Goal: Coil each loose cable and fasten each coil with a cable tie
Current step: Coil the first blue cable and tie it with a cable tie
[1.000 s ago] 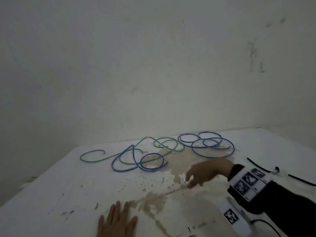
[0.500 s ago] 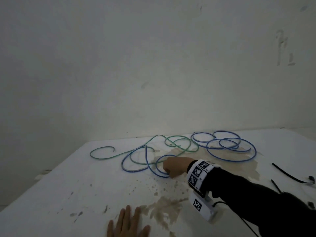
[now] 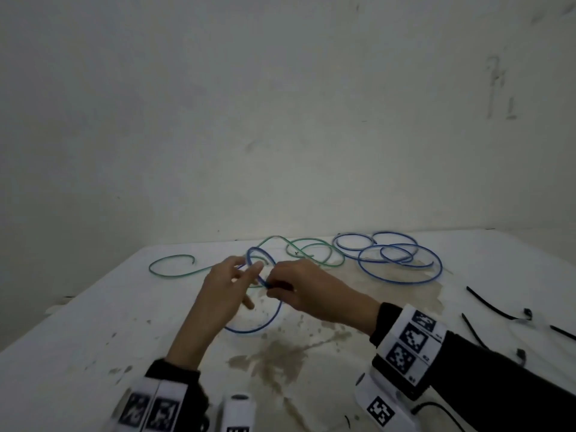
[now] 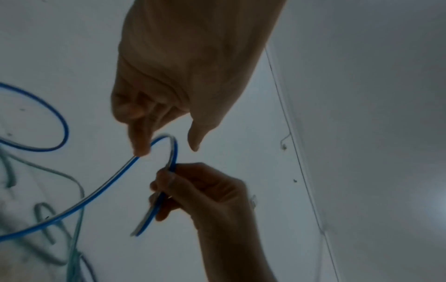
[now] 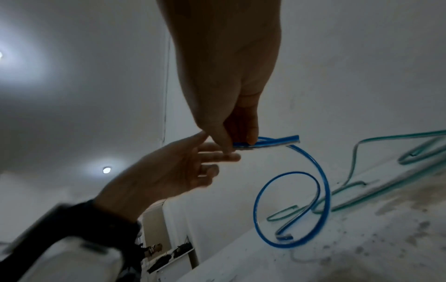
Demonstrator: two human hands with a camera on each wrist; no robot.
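A blue cable [image 3: 249, 333] lies in several loops on the white table [image 3: 93, 338], and its near end is lifted. My right hand [image 3: 271, 285] pinches that end, folded back into a small loop [image 5: 265, 144], between thumb and fingers [image 4: 164, 183]. My left hand [image 3: 246, 269] is beside it with fingers straight. Its index fingertip [image 4: 140, 150] touches the raised blue cable [image 4: 174, 150]. A green cable [image 3: 168, 276] sprawls loose behind the hands, crossing the blue one.
Black cable ties [image 3: 495, 307] lie on the table at the right. A brown stain [image 3: 274, 357] spreads across the table's middle. A pale wall stands right behind the table's far edge.
My right hand took hold of the blue cable's near end and drew it up and toward me. My left hand left the table and rose to meet the loop.
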